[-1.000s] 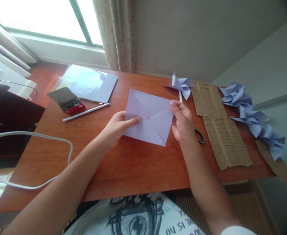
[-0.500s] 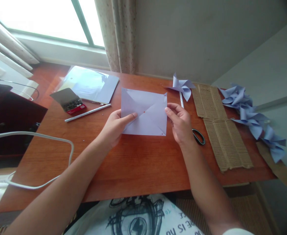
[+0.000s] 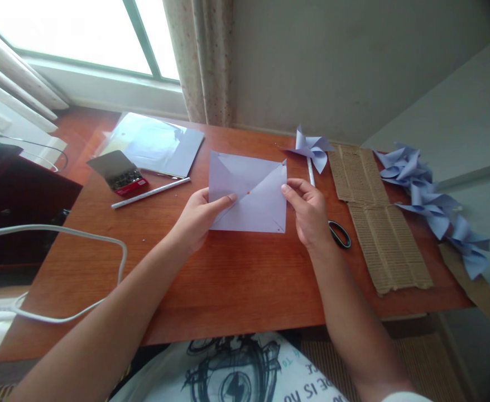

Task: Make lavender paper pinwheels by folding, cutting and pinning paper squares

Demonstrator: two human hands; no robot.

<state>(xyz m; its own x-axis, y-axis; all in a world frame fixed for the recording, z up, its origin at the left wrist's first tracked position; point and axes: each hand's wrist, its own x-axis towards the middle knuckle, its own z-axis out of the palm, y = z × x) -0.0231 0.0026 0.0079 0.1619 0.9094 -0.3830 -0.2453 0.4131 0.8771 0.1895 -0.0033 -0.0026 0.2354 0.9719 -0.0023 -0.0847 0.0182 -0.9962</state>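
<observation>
A lilac paper square (image 3: 249,192) with diagonal cuts and small red dots is held just above the brown table (image 3: 211,279). My left hand (image 3: 197,218) pinches its left edge, thumb on top near the centre. My right hand (image 3: 310,215) grips its right edge with fingers curled. Black-handled scissors (image 3: 340,233) lie right beside my right wrist. A finished lilac pinwheel (image 3: 311,148) on a white stick rests just beyond my right hand.
A box of pins (image 3: 119,174), a white stick (image 3: 150,192) and a plastic sleeve of paper (image 3: 155,142) lie at the left. Corrugated cardboard strips (image 3: 381,223) and several finished pinwheels (image 3: 433,204) lie at the right. A white cable (image 3: 69,237) loops at the near left.
The paper square has been turned from a tilted, diamond-like pose to lie square to me, and has moved slightly left. Both hands kept hold of its edges.
</observation>
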